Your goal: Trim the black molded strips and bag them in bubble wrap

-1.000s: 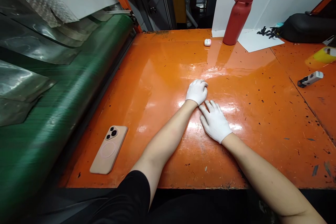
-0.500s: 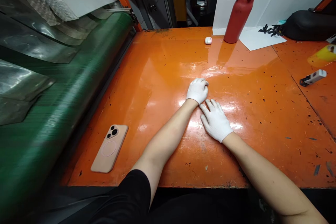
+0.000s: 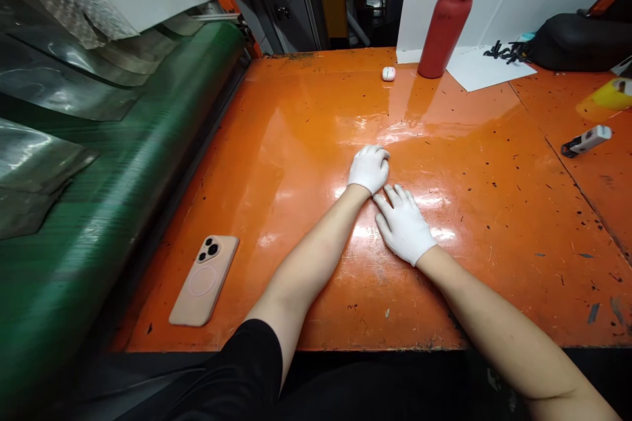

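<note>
Though both arms (image 3: 311, 256) leave the frame, the gloved left hand (image 3: 368, 170) and right hand (image 3: 403, 226) rest empty, just apart.

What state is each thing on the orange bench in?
Left hand: white-gloved, flat on bench, empty
Right hand: white-gloved, flat, empty
Phone: face down, in peach case
Bottle: upright, lid on
Earbud case: appears shut
Paper: lying flat
</note>
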`<state>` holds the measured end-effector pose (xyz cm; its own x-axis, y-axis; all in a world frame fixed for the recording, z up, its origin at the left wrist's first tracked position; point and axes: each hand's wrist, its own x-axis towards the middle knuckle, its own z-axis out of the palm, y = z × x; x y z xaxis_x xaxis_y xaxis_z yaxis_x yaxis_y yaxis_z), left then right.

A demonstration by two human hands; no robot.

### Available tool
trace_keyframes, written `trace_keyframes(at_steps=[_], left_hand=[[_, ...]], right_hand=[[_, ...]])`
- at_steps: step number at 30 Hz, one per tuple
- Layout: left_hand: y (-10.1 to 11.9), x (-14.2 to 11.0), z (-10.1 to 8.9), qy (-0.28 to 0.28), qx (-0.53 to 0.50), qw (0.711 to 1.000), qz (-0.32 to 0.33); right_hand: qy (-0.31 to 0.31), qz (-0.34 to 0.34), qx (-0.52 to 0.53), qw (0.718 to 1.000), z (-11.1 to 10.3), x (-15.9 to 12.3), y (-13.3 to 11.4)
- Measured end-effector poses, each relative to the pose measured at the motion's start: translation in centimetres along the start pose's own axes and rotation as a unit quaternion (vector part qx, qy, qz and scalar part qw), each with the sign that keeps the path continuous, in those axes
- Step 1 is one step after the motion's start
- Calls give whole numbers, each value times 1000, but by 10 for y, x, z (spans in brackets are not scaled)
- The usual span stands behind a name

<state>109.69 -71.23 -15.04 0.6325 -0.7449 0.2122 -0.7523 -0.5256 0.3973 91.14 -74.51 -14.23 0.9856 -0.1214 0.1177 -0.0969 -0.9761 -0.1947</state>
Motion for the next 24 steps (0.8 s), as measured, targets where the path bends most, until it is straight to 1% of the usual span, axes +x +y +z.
trace_keyframes(at_steps=[11,24], left_hand=[[-1,0,0,-2,-1,1000,-1],[-1,0,0,-2,-2,1000,-1]], right_hand=[[3,1,8,1000,1,0,0],[-4,3,13,1000,-2,0,-1]])
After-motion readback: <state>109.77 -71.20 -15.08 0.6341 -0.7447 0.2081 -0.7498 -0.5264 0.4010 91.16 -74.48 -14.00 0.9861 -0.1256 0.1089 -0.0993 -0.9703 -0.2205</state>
